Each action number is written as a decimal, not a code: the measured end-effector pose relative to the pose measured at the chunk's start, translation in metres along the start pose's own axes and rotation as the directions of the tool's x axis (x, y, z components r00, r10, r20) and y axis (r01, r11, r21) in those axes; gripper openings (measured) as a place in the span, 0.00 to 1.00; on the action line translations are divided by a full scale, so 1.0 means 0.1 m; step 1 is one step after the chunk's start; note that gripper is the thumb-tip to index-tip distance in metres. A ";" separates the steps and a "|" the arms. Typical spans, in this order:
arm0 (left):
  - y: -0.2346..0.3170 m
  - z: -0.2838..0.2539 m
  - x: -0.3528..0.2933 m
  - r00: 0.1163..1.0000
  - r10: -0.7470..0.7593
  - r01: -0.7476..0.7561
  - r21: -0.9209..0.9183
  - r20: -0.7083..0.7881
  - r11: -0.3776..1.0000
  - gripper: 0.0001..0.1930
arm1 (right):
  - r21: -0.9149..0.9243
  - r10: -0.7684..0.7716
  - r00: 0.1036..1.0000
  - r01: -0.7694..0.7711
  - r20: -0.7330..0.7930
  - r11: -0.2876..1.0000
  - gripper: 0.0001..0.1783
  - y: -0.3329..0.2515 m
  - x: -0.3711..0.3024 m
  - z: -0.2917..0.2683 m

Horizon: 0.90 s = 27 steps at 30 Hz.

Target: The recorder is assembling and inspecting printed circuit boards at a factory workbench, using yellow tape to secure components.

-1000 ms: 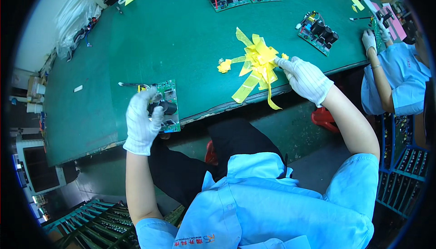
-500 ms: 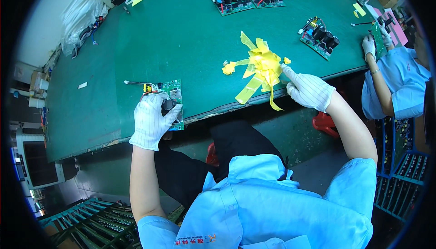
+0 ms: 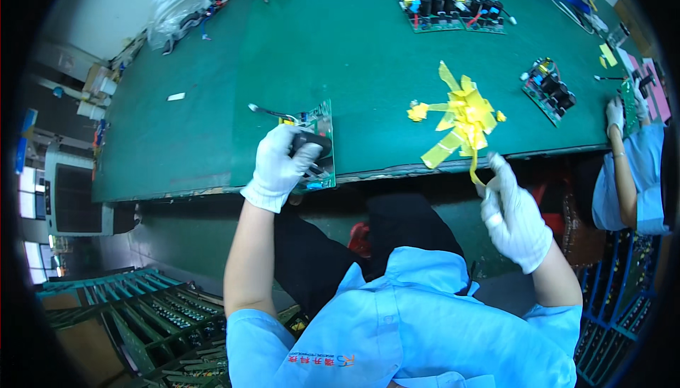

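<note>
My left hand [image 3: 278, 165], in a white striped glove, is closed around a black cylindrical part on a green circuit board [image 3: 326, 158] at the table's near edge. Short wires stick out from the board's far left corner. A heap of yellow tape strips [image 3: 469, 115] lies to the right on the table. One thin strip hangs over the edge from it. My gloved right hand [image 3: 517, 218] is just off the edge, index finger stretched out and thumb apart. The strip's tip is beside these fingers; whether they touch it is hard to tell.
Circuit boards with black capacitors stand on the green table [image 3: 283, 55]: two joined boards [image 3: 453, 13] at the back, one board [image 3: 549, 94] at right. Another gloved person [image 3: 630, 168] works at far right. Racks of boards [image 3: 142, 317] stand low on the left.
My right hand has drawn back from the tape heap to the hanging strip, off the table edge. My left hand stays on the board. The whole view has shifted, moving the scene rightward.
</note>
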<state>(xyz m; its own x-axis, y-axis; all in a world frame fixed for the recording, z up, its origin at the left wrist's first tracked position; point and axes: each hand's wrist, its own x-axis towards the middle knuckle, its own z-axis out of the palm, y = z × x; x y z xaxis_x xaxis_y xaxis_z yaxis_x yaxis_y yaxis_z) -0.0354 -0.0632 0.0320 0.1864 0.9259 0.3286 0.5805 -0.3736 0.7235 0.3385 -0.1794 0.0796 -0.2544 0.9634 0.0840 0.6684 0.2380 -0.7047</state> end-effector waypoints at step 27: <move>-0.26 0.65 -0.75 0.883 -0.366 0.116 -0.893 0.294 -0.436 0.31 | 0.028 -0.435 0.889 0.442 -0.142 0.896 0.08 -0.54 1.15 1.61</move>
<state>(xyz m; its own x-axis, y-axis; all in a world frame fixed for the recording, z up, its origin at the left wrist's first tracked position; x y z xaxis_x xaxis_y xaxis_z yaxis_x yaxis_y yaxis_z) -0.0130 -0.1191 -0.0511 0.1849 0.9708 -0.1530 -0.9388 0.2205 0.2647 0.1607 -0.1013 0.0145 -0.4175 0.7709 0.4810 0.4673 0.6361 -0.6140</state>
